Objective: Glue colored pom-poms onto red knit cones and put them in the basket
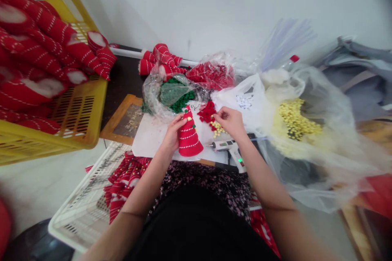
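My left hand [174, 132] is closed round the left side of a red felt cone [189, 142] with white stitched stripes. The cone stands point up, with small green and yellow pom-poms on its upper part. My right hand [230, 121] is pinched over a small heap of yellow pom-poms [218, 129]; what sits between its fingertips is too small to make out. Red pom-poms [207, 111] lie just beyond. Below the right hand, a white glue gun [228, 147] with a lit green light rests with its nozzle toward the cone.
A yellow crate [92, 130] heaped with striped red cones stands left. Below it is a white basket [65, 210] holding decorated cones. Bags of green pom-poms [176, 93], red pom-poms [211, 74] and yellow pom-poms [298, 120] line the back and right. A grey bag [361, 77] lies far right.
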Tool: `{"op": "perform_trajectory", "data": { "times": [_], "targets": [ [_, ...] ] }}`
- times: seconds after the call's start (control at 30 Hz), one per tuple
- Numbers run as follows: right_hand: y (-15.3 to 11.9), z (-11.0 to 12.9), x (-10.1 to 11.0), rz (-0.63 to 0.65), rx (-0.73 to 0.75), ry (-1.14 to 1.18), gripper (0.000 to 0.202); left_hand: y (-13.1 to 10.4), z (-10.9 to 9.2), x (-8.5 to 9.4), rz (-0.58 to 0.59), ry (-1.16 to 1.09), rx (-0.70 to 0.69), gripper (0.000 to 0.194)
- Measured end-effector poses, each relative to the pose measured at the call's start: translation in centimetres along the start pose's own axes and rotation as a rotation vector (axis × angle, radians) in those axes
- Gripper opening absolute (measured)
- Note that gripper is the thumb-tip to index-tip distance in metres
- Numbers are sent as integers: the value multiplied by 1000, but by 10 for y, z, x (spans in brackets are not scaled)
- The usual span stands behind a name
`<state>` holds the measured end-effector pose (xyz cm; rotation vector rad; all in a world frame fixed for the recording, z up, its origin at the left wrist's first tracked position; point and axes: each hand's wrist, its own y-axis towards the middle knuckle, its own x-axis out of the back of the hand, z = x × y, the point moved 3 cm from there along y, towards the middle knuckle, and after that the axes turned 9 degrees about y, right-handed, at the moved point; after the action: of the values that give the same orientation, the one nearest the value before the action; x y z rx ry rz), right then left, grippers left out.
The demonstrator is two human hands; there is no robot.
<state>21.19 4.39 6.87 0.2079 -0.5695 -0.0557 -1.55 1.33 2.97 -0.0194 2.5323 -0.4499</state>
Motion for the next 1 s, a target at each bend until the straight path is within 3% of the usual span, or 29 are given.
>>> {"op": "perform_trajectory", "data": {
  "times": [0.03,0.1,0.17,0.3,0.43,0.6,0.73,0.83,1.0],
  "targets": [
    [1,-3,1,53,22,-118,6,0,-1,0,2,0,-2,52],
    [3,-8,1,149,58,-314,25,0,-1,1,3,1,-4,51],
    [4,-11,-1,244,65,-440,29,0,-1,1,2,5,-6,49],
    [6,-13,-13,410,67,-473,19,0,-1,-1,28,25,-23,47],
    [8,-11,-28,464,91,-468,29,-1,-1,-2,22,23,-16,48],
    [10,-9,-25,440,105,-422,35,-1,-1,-1,16,30,-11,50],
    [0,9,-7,271,95,57,35,0,2,-3,12,34,2,50],
    [-20,33,-7,216,95,332,41,2,3,-7,-2,53,-6,46],
    [-55,72,-28,215,226,270,38,1,3,-18,-8,126,-101,37]
  ]
}}
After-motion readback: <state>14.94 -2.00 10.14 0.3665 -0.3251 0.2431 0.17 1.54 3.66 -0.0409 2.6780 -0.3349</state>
